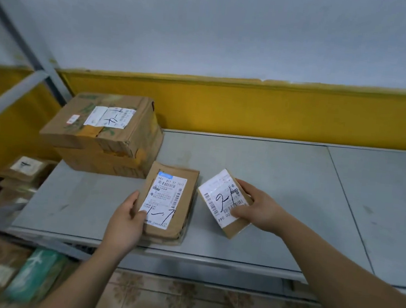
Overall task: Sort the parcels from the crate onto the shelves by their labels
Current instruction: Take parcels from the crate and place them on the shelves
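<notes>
Two grips: left hand [124, 221] pinches the flat parcel [167, 197], right hand [258, 210] clasps the small box [217, 196].

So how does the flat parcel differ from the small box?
The flat parcel lies level, left hand gripping its edge; small box is tilted in the right hand. Flat parcel is wider, thinner; small box chunkier. Flat parcel's marker reads 1-7; small box's starts with 2. Both brown cardboard, white labels.

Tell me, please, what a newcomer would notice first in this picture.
The two hands at the front of the grey shelf: the left hand holds a flat parcel with handwriting on its label, and the right hand grips a small box, tilted. Behind, at the left, stand two stacked cartons.
</notes>
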Available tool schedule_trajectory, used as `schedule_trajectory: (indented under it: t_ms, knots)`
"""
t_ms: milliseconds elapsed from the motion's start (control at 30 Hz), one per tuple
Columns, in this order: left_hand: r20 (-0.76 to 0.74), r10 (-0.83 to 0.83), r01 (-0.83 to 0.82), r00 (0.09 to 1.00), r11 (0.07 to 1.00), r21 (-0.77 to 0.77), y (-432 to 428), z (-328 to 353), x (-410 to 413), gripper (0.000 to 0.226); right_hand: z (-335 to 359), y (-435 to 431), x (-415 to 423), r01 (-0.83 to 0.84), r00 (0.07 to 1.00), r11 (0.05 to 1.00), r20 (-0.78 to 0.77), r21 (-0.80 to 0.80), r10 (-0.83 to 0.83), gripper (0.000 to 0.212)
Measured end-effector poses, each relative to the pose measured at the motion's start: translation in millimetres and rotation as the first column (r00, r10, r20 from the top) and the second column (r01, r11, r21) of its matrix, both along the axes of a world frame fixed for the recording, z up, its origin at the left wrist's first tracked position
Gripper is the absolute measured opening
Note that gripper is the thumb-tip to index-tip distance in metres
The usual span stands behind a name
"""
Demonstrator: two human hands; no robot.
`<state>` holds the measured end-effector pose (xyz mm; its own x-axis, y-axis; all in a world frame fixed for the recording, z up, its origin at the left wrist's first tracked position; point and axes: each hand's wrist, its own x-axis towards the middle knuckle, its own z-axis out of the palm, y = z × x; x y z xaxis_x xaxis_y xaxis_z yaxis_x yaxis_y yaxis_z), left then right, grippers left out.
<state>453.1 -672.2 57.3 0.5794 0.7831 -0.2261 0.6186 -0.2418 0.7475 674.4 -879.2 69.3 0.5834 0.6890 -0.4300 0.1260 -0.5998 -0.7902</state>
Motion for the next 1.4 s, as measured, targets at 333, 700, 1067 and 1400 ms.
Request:
schedule_trajectory:
  t_ms: [333,700,1067,1400]
  knots:
    - [-0.493,-0.232,0.417,0.839,0.855,0.307,-2.6,0.6,30.2,0.08,8.5,19.0,-35.9,0.092,0.904,0.92,0.419,-0.38,0.083,0.11]
    - [-0.507,-0.242,0.436,0.827,0.845,0.308,-2.1,-2.2,28.0,0.076,22.7,3.9,-18.8,0.04,0.909,0.888,0.386,-0.457,0.158,0.105]
    - [-0.547,-0.271,0.461,0.792,0.853,0.245,-4.6,3.6,29.7,0.093,-5.0,9.0,-28.9,0.02,0.814,0.91,0.535,-0.413,0.225,0.102]
    - [-0.331,-0.469,0.534,0.819,0.833,0.142,-17.5,7.2,30.2,0.093,-0.7,4.6,-53.1,0.25,0.82,0.935,0.569,-0.252,-0.066,0.055]
